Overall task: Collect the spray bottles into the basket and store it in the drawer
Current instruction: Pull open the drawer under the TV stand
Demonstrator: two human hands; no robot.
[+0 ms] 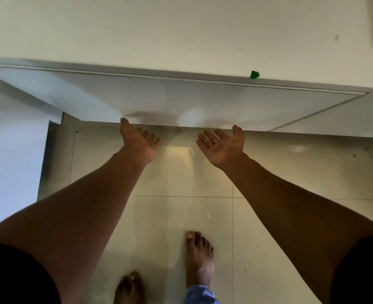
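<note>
My left hand (140, 143) and right hand (221, 145), both empty with palms spread, reach the plain white, unlabelled drawer front (181, 102).

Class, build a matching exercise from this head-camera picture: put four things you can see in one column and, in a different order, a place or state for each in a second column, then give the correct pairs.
Column A
1. left hand
2. right hand
3. green piece
4. drawer front

Column B
a. at the counter's front edge
b. palm up, thumb at the panel's lower edge, right of centre
c. white panel below the counter top
d. open, thumb touching the panel's lower edge, left of centre

Pairs: 1-d, 2-b, 3-a, 4-c
</note>
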